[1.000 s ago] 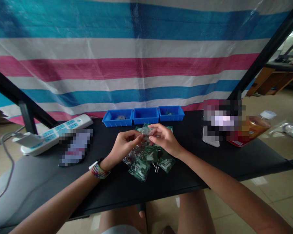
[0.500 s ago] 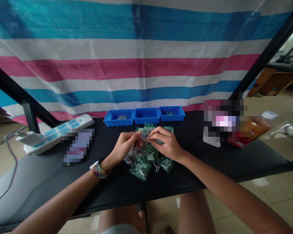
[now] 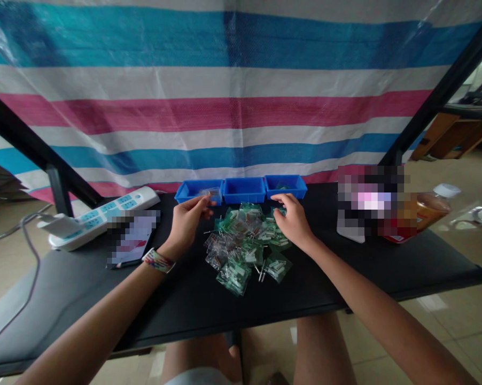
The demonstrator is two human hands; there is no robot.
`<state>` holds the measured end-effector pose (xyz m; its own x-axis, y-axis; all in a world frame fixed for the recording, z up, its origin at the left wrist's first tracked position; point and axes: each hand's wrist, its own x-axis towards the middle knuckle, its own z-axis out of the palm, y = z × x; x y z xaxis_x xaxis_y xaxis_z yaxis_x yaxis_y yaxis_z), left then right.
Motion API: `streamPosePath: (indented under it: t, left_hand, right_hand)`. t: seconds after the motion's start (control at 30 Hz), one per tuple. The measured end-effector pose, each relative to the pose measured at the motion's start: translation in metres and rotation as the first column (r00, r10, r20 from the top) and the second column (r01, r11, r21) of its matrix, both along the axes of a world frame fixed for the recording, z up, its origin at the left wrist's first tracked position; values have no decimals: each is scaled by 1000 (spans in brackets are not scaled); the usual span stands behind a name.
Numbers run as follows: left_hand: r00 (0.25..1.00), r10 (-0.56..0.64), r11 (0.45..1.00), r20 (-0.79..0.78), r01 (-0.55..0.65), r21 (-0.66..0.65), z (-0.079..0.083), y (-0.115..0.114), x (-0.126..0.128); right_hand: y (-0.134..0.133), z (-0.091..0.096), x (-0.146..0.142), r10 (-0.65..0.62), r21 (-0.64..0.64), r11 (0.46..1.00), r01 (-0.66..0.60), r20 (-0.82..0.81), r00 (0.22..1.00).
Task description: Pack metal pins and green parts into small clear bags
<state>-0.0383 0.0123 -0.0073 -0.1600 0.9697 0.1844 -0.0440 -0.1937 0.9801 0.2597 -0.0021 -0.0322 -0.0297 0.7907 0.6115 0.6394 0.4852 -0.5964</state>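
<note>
My left hand (image 3: 189, 218) is pinched closed on a small clear plastic bag (image 3: 214, 193), held over the front right part of the left blue bin (image 3: 180, 193). My right hand (image 3: 292, 218) is apart from it, thumb and forefinger spread and nothing visible between them. It hovers at the right side of a pile of small clear and green-tinted bags (image 3: 251, 251), just in front of the right blue bin (image 3: 301, 188). Pale and metallic-looking small parts show inside the bags. Two thin metal pins (image 3: 262, 271) stick out at the pile's front.
The middle blue bin (image 3: 245, 191) stands between the other two. On the left of the black table (image 3: 177, 315) lie a white power strip (image 3: 105, 216) and a phone (image 3: 132, 240). A bottle (image 3: 429, 208) and a blurred-out item (image 3: 369, 195) stand at right. A striped sheet hangs behind.
My hands were together over the pile. Now the left has moved left to the left bin with the clear bag, while the right has shifted right and opened.
</note>
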Motion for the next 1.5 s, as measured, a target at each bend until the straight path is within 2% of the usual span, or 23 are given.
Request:
streamPosePath:
  t: [0.07, 0.13, 0.27, 0.37, 0.53, 0.63, 0.77, 0.83, 0.9, 0.97, 1.03, 1.1, 1.17, 1.23, 1.33, 1.5]
  left_hand:
    - [994, 95, 995, 61, -93, -42, -3, 10, -10]
    - [983, 135, 990, 122, -127, -68, -5, 16, -18]
    - [970, 80, 994, 229, -61, -87, -4, 21, -25]
    - [967, 31, 997, 254, -14, -69, -1, 19, -26]
    - [991, -12, 1000, 131, 13, -6, 3, 14, -21]
    - [999, -36, 999, 30, 35, 39, 5, 9, -15]
    - [984, -85, 983, -156, 108, 146, 6, -1, -6]
    - [958, -124, 966, -259, 176, 189, 6, -8, 0]
    - [909, -175, 943, -379, 266, 202, 7, -16, 6]
    - [834, -219, 913, -507, 358, 194, 7, -23, 13]
    - [780, -239, 890, -579, 414, 191, 7, -28, 19]
    - [751, -247, 884, -612, 434, 175, 6, -32, 25]
    - [739, -257, 891, -623, 431, 144, 3, -35, 28]
    - [742, -265, 898, -616, 422, 123, -1, -36, 30]
    - [755, -269, 903, -598, 414, 117, -4, -36, 31]
    - [733, -299, 886, -611, 452, 108, 1, -39, 32]
  right_hand:
    - [7, -3, 10, -69, -73, 994, 79, 134, 989]
    - [9, -3, 16, -92, -156, 979, 133, 245, 965]
    - [7, 1, 16, -50, -279, 946, 165, 379, 924]
    - [4, 1, 14, -31, -258, 954, 152, 419, 907]
    - [1, -4, 15, 25, -175, 983, 50, 400, 916]
    - [2, -3, 15, -3, -112, 993, 43, 330, 944]
    - [3, 5, 14, -67, 15, 998, 65, 161, 985]
    - [3, 8, 12, -31, 48, 998, 29, 35, 999]
    - [2, 9, 6, 95, -10, 995, -97, -146, 985]
    - [-2, 9, -4, 249, -134, 938, -319, -378, 892]
    - [-8, 8, -16, 337, -218, 815, -537, -575, 745]
    - [-14, 8, -27, 355, -241, 715, -657, -684, 637]
    - [-20, 8, -35, 341, -240, 665, -707, -745, 573]
    - [-23, 9, -38, 331, -239, 636, -734, -775, 539]
    - [-25, 11, -38, 342, -254, 611, -750, -769, 540]
    - [-25, 13, -37, 363, -273, 634, -723, -721, 591]
